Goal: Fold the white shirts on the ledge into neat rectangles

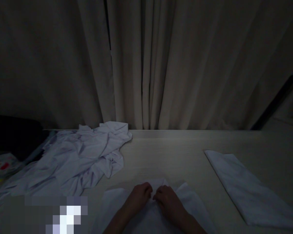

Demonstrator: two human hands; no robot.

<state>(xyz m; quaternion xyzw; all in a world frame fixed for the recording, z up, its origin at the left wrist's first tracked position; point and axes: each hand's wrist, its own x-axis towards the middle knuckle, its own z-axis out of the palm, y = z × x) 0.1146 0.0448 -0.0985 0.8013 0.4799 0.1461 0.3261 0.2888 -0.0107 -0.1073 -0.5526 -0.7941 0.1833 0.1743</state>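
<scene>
A white cloth (190, 198) lies spread on the pale table (175, 149) right in front of me, at the bottom middle of the head view. My left hand (139, 196) and my right hand (167, 198) rest side by side on it. The fingers of both are curled and pinch the fabric near its far edge, almost touching each other. My forearms cover the near part of the cloth.
A crumpled heap of white cloths (75, 159) lies at the left. A folded white cloth (244, 185) lies at the right. Beige curtains (161, 65) hang behind the table. A dark object (12, 133) and printed packaging (0, 165) sit at the far left.
</scene>
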